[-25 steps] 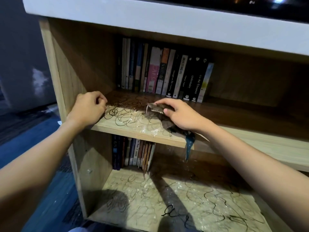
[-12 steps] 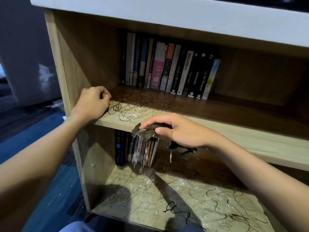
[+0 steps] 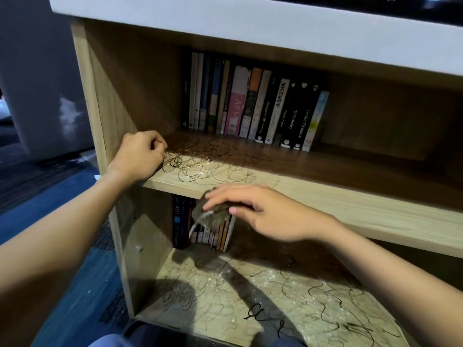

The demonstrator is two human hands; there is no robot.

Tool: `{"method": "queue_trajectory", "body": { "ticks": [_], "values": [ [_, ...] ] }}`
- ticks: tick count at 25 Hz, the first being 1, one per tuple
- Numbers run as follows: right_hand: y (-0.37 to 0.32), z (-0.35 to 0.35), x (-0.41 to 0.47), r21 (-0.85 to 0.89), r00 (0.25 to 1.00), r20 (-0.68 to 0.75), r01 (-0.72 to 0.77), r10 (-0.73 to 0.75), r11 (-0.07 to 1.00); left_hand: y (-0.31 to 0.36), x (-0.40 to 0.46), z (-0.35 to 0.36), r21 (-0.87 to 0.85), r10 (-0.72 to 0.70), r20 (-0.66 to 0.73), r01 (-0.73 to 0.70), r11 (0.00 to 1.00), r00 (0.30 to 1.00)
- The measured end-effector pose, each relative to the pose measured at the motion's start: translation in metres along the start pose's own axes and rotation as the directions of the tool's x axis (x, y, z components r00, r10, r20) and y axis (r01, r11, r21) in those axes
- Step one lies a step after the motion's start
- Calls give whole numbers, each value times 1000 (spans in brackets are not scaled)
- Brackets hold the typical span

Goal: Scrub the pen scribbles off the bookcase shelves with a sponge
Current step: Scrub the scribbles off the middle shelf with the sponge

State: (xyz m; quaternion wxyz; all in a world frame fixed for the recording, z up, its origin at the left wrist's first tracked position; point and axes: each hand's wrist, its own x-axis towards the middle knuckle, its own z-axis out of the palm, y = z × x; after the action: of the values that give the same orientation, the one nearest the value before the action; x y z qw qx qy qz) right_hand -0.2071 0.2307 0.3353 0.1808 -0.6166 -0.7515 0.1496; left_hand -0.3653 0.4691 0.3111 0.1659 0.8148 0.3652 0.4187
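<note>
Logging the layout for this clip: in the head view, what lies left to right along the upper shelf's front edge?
Left hand resting at the shelf corner → pen scribbles on the upper shelf → sponge → right hand holding it just below the edge.

The left hand (image 3: 139, 156) is knuckles-up with its fingers curled loosely inward, the forearm reaching in from the lower left. The right hand (image 3: 265, 214) is lower and nearer — palm down, fingers stretched leftward and close together, thumb tucked beneath — its forearm entering from the lower right.
</note>
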Motion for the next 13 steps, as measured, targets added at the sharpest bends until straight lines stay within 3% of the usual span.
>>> {"method": "queue_trajectory", "body": {
  "ticks": [3,7,9,13],
  "values": [
    [3,-22,-15,67,992,128,2,-11,998,0,1,0,-8,-3,11,3,1000,1000],
    [24,-45,-13,102,978,-146,-135,149,986,-1,1,1,-9,-5,9,6,1000,1000],
    [24,-31,4,34,958,-206,-195,198,980,0,1,1,-2,0,2,0,1000,1000],
    [4,4,21,-125,998,-62,-9,2,992,2,0,0,8,8,6,-8,1000,1000]
  ]
}}
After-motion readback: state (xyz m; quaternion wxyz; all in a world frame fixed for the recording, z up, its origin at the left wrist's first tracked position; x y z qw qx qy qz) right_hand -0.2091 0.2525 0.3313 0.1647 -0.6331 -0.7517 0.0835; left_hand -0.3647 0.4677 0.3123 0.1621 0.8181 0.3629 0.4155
